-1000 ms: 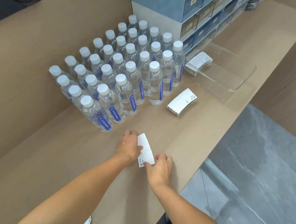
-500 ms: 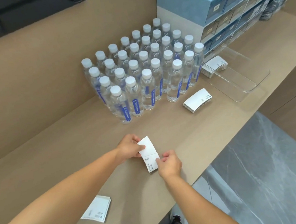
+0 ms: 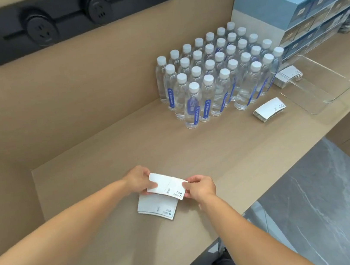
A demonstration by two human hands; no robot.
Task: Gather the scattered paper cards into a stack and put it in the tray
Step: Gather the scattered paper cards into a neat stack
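Observation:
I hold a small stack of white paper cards [image 3: 167, 185] between both hands, just above the counter. My left hand [image 3: 137, 180] pinches its left end and my right hand [image 3: 200, 187] pinches its right end. Directly under it, another pile of white cards [image 3: 158, 208] lies flat on the counter. A third card stack [image 3: 268, 109] rests farther right, near the clear plastic tray [image 3: 331, 88]. More cards [image 3: 287, 74] sit at the tray's far left end, partly behind the bottles.
A block of several water bottles [image 3: 217, 73] stands at the back of the counter. Blue and grey boxes [image 3: 301, 11] are stacked at the far right. A black socket strip [image 3: 66, 19] runs along the wall. The counter's front edge [image 3: 269, 193] drops to a grey floor.
My hands carried the held cards left along the counter to a spot above the pile that lay at the lower left. The stack turned from upright to lying crosswise between my hands.

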